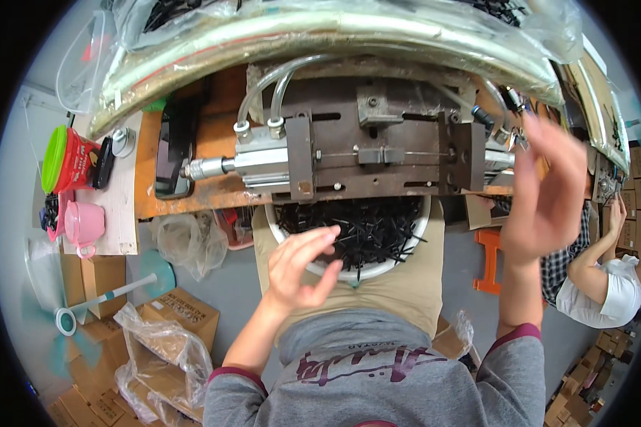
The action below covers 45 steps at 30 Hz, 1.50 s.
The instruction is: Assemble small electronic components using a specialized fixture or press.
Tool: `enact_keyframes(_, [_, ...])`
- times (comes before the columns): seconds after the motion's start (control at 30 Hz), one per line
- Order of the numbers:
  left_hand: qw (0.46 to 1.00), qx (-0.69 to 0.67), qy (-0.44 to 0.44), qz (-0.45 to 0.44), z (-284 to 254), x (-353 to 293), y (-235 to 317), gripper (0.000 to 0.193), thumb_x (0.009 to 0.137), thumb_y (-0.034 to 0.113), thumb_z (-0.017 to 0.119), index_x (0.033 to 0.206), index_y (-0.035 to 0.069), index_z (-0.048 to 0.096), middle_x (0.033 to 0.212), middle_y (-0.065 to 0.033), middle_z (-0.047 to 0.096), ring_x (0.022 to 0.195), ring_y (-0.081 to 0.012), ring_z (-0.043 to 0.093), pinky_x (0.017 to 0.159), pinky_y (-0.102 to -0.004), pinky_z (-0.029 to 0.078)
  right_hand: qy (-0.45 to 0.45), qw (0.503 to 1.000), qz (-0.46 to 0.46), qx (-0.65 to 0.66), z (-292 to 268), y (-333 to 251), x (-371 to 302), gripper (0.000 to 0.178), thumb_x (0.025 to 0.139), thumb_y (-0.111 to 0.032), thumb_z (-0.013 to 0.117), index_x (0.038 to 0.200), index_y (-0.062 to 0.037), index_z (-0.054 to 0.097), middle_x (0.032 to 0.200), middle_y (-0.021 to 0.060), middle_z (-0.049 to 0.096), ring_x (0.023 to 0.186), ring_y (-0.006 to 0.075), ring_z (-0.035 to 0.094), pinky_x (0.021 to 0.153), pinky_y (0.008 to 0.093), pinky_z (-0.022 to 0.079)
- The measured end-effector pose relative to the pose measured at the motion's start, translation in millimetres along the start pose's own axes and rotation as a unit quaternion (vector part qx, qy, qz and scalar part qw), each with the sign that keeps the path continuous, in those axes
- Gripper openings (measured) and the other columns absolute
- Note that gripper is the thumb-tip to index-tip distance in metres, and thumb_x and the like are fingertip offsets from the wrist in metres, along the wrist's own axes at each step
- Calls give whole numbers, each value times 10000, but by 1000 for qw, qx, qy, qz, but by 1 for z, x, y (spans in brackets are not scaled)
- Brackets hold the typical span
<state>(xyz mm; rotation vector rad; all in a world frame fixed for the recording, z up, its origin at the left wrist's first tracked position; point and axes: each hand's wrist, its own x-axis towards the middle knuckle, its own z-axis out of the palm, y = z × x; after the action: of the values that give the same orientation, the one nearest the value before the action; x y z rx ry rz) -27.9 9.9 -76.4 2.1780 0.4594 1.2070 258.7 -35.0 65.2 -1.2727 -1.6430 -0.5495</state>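
Observation:
My left hand hovers at the near left rim of a white tub, thumb and fingers apart with nothing between them. Small black plastic parts fill the tub, which sits at my lap. Raised at the right end of a dark metal fixture, my right hand is smeared by motion, so its grip cannot be made out. The fixture carries a pneumatic cylinder on its left. Thin rods point inward to small grey blocks at its middle.
Clear air tubes arch over the fixture. A black phone lies left on the orange bench. Beyond are a pink cup and a red bucket. A fan and cartons stand lower left; another person sits right.

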Motion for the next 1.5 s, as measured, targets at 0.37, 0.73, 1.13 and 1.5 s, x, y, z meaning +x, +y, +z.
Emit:
enact_keyframes(0.37, [999,-29,23,27,18,-10,22,626,757,-43,729,1314,47,459,1118,-230,698,666,-213,706,587,-285,557,-363,926,1,-108,72,68,163,416,766,-54,719,1175,-16,651,1168,179,659,1102,311,613,974,389,502])
enact_keyframes(0.73, [999,-36,19,9,25,-19,28,585,749,-28,756,1278,51,519,1078,-162,728,775,-223,725,573,-277,542,-504,824,44,-255,131,118,189,536,760,-97,695,1263,29,559,1235,252,618,1198,380,578,996,434,488])
enact_keyframes(1.13, [999,-34,-3,22,28,-15,28,594,755,-52,728,1287,53,486,1051,-182,730,674,-192,709,571,-273,534,-534,802,3,-268,121,98,193,230,768,-158,686,932,-15,758,991,221,724,965,376,696,825,446,570])
enact_keyframes(1.5, [998,-29,-42,39,27,-14,32,658,750,-72,699,1340,54,436,1072,-222,715,640,-183,697,609,-273,536,-437,893,35,-101,111,120,198,275,696,-152,762,847,75,725,792,242,708,791,334,722,736,406,573])
